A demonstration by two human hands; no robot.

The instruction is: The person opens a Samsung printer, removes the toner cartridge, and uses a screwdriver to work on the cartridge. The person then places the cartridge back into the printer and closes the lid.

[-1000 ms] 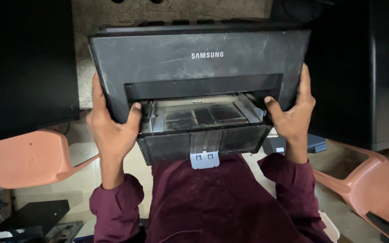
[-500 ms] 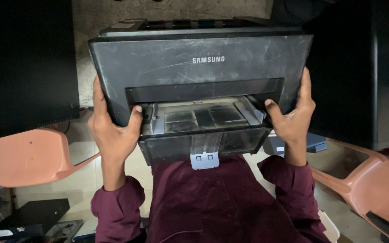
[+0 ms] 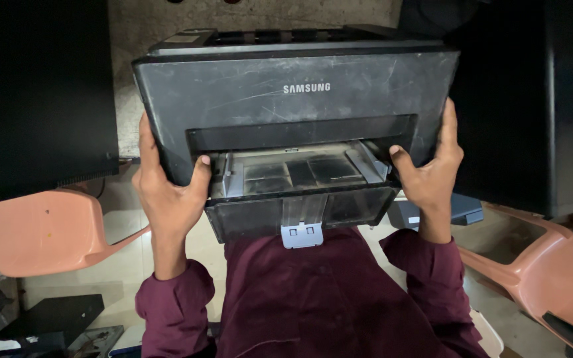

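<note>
Holding a scuffed black printer [image 3: 300, 99] up off the lap, front face toward the camera; left hand [image 3: 167, 192] clasps its lower left corner, thumb hooked into the edge of the paper slot, fingers wrapped round the side; right hand [image 3: 432, 176] clasps the lower right corner likewise, thumb in the slot, fingers flat up the side wall; printer sits between the two hands, above the maroon shirt [image 3: 313, 298]; grey paper tray [image 3: 293, 176] juts out beneath the slot, a pale blue tab [image 3: 302, 235] at its front edge. Against the frames half a second and a second back: printer raised slightly and nearer the camera; grip unchanged. Count: one printer, one tray, two hands, two salmon plastic chairs, one left [image 3: 41, 232], one right [image 3: 545, 265]; one small black box [image 3: 48, 321] on the floor, lower left.
</note>
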